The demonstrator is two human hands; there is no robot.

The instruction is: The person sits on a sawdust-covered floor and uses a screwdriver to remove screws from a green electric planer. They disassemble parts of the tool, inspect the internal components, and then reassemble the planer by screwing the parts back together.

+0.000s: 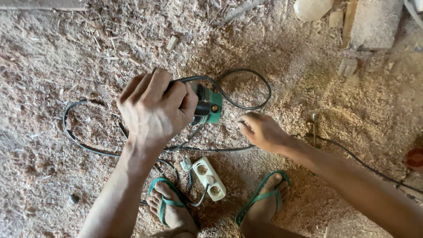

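Left hand (152, 108) sits just left of frame centre, fingers wrapped tight round the dark top of a green power tool (207, 105). The hand covers most of the tool body; only the green housing and a brass-coloured fitting show at its 3 o'clock side, so the type is hard to call, possibly a small trimmer or router. Right hand (260, 131) hovers at about 4 o'clock from the tool, near it but not touching, fingers loosely curled and holding nothing; the fingertips are partly turned away from the camera.

Black power cord (246, 79) loops out from the tool toward 1 o'clock and runs back under the left wrist, where part of it is lost from view; another loop lies at 9 o'clock in the sawdust (53, 57). White 2-socket extension block (210, 178) lies at 6 o'clock from the tool, between the 2 feet in green flip-flops (262, 198); a small plug beside it is blurred.

Wooden blocks (372, 24) are cut off at the top right edge, and a reddish object at the right edge is cropped beyond naming. Open shavings-covered floor lies at 9 to 11 o'clock and right of the right hand.
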